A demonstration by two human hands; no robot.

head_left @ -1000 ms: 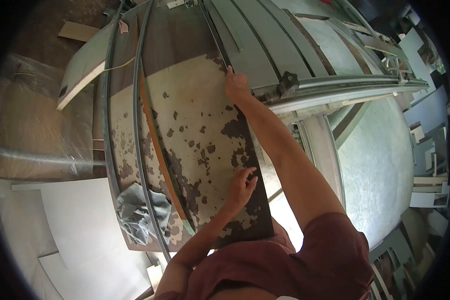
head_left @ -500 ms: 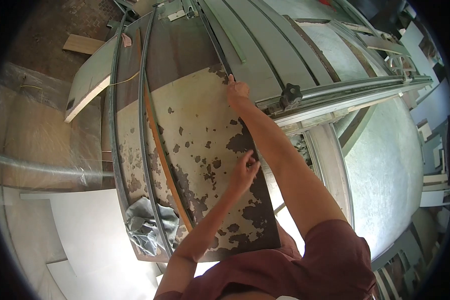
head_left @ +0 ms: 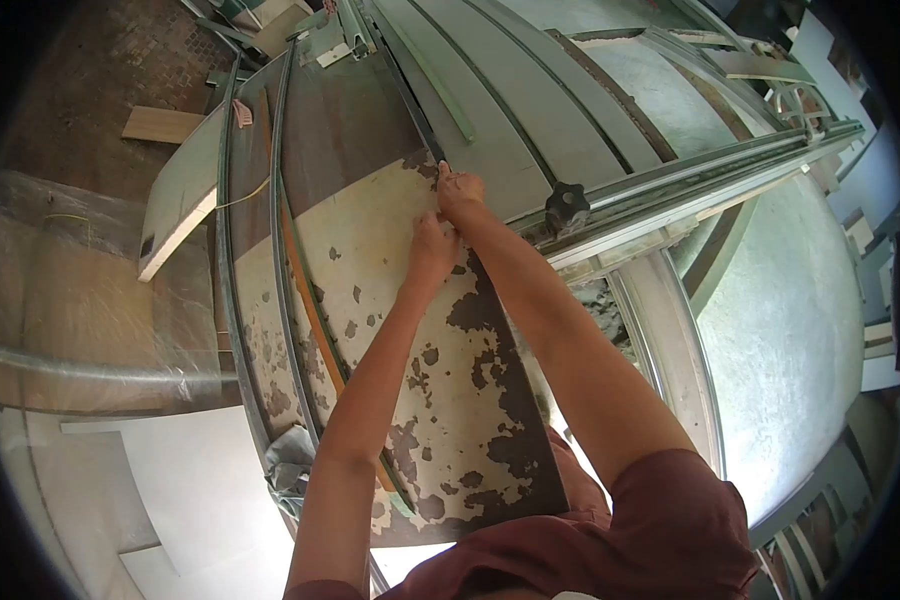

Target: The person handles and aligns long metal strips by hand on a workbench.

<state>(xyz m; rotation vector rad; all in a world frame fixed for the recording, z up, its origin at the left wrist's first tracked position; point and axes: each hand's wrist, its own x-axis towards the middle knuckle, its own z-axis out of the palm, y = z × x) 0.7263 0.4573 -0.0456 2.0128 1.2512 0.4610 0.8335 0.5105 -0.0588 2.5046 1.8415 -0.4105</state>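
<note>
My right hand (head_left: 462, 194) is closed at the near end of a long dark strip (head_left: 410, 100), its index finger lying along it. This end meets the edge of a worn board (head_left: 370, 260) with peeling cream paint over brown. Just nearer to me, my left hand (head_left: 432, 248) is at the same board edge, fingers curled in and touching or almost touching my right hand. Whatever its fingertips hold is hidden. Beside the hands, on the right, lies a grey slatted panel (head_left: 515, 110) with a pale green strip (head_left: 435, 85) on it.
A black star knob (head_left: 567, 205) stands on the metal rail (head_left: 670, 200) to the right. Long metal bars (head_left: 282, 150) and an orange-brown wood strip (head_left: 305, 290) run along the board's left. A grey cloth (head_left: 290, 455) lies at lower left; a white-edged panel (head_left: 185, 190) leans beyond.
My left hand has moved forward along the board edge, up to my right hand. My right hand stays at the strip's end. The view has shifted slightly.
</note>
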